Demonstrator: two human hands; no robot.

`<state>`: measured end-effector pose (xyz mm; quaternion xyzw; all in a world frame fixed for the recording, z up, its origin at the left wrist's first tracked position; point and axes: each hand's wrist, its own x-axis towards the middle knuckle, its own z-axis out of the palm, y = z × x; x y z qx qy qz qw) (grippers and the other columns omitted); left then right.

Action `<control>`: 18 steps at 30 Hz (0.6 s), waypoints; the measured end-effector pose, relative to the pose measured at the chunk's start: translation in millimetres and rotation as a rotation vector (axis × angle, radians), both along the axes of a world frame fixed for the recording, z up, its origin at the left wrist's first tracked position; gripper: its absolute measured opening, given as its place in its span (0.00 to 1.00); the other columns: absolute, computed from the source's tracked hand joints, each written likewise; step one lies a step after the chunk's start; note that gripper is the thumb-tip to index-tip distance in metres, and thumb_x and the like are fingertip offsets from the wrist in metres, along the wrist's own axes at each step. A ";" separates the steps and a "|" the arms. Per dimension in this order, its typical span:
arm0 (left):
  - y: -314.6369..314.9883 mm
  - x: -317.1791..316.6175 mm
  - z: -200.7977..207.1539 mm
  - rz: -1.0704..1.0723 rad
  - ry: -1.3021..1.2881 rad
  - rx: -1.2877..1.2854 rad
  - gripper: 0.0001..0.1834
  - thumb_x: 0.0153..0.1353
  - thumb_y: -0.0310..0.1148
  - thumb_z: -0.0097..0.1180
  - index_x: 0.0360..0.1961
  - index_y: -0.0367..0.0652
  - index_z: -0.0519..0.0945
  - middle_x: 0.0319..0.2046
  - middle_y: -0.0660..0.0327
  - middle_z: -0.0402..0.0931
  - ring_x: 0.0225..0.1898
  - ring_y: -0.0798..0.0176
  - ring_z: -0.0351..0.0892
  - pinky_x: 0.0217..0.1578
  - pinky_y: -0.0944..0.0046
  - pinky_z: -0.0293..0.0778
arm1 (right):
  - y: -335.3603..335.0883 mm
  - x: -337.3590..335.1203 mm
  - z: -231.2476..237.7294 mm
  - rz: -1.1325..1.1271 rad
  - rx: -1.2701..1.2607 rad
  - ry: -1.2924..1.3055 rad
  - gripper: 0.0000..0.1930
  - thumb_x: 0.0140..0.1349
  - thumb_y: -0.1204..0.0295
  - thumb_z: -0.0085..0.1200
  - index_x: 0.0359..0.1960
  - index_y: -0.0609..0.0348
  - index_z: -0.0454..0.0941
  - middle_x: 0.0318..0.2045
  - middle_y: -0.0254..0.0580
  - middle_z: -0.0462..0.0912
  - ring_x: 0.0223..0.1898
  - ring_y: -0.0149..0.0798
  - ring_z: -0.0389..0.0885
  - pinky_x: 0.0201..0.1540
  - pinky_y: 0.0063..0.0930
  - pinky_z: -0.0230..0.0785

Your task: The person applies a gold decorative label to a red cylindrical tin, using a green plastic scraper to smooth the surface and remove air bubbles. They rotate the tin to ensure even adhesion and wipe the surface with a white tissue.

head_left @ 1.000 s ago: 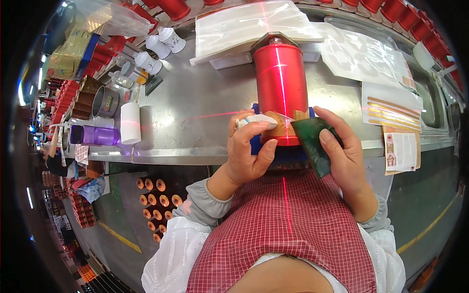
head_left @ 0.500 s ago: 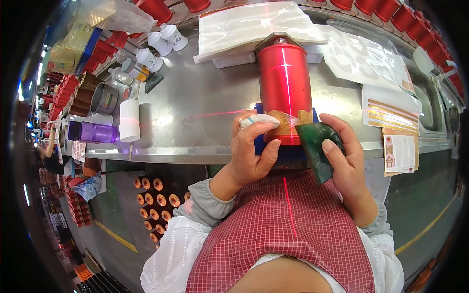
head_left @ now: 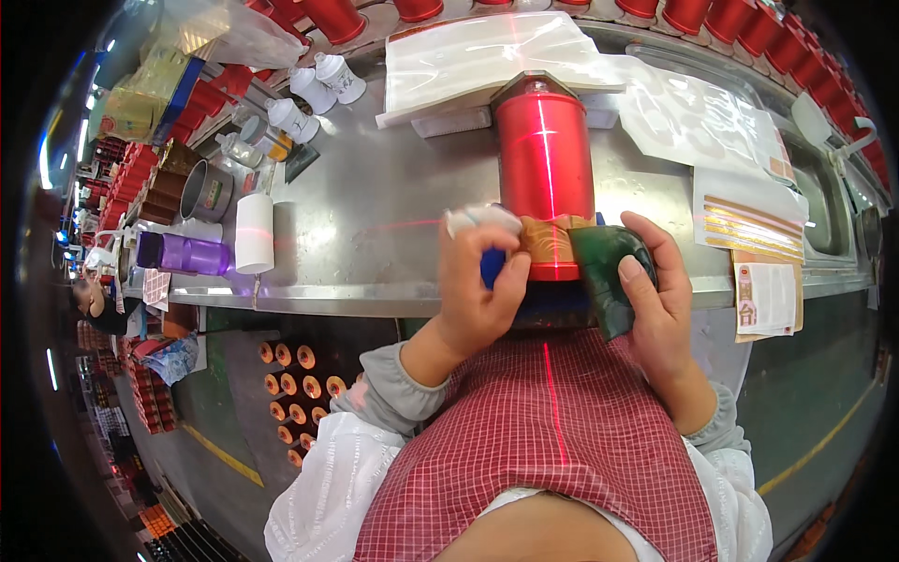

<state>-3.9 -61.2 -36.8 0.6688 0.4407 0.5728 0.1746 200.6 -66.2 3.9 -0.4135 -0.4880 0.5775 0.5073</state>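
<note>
A shiny red cylinder (head_left: 543,155) lies lengthwise before me, its near end towards my apron, partly resting on a blue support (head_left: 552,304). Around its near end runs a gold patterned decal (head_left: 549,242). My right hand (head_left: 667,309) grips a dark green, flexible-looking scraper (head_left: 601,272) between thumb and fingers, its upper left edge against the decal's right side. Left of the decal, my left hand (head_left: 473,290) is closed on a folded white cloth (head_left: 479,221), blurred by motion. Thumb and fingers curl near the cylinder's left side.
White sheets (head_left: 496,61) lie behind the cylinder; gold strips (head_left: 752,225) on paper lie right, before a sink (head_left: 824,211). Left stand a white roll (head_left: 254,234), a purple bottle (head_left: 192,254), a metal pot (head_left: 206,190) and white bottles (head_left: 338,79). The bench's front edge (head_left: 356,302) runs before me.
The raised pale peak and gap in the decal are gone; the gold band now looks continuous. My left hand and the cloth have shifted slightly left. The scraper stays at the decal's right.
</note>
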 end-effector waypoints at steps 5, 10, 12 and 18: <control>-4.8 -6.3 1.6 -0.012 0.448 0.307 0.17 0.64 0.43 0.55 0.49 0.45 0.76 0.43 0.57 0.82 0.54 0.53 0.72 0.63 0.45 0.56 | 4.0 8.1 -4.3 -0.009 -0.012 0.024 0.21 0.68 0.76 0.46 0.62 0.65 0.65 0.50 0.41 0.77 0.50 0.28 0.75 0.54 0.23 0.68; 22.8 -13.7 14.3 -0.104 0.580 0.341 0.25 0.66 0.54 0.47 0.52 0.47 0.79 0.40 0.63 0.83 0.55 0.57 0.72 0.67 0.47 0.51 | 7.1 11.5 -13.9 -0.007 -0.037 0.067 0.20 0.68 0.76 0.47 0.61 0.65 0.66 0.48 0.41 0.78 0.48 0.28 0.76 0.52 0.23 0.69; 40.4 -16.4 23.9 -0.187 0.606 0.301 0.26 0.66 0.54 0.47 0.53 0.46 0.78 0.42 0.63 0.82 0.55 0.56 0.72 0.67 0.47 0.50 | 8.0 13.9 -15.3 -0.030 -0.015 0.030 0.19 0.68 0.75 0.49 0.59 0.65 0.67 0.45 0.39 0.79 0.45 0.27 0.76 0.49 0.21 0.70; 27.4 -25.0 11.6 -0.126 0.368 0.226 0.28 0.71 0.51 0.39 0.56 0.37 0.74 0.50 0.54 0.79 0.61 0.50 0.69 0.67 0.42 0.50 | 7.8 33.1 -13.9 -0.069 0.174 -0.221 0.17 0.65 0.74 0.54 0.55 0.65 0.70 0.42 0.38 0.80 0.43 0.27 0.77 0.47 0.21 0.71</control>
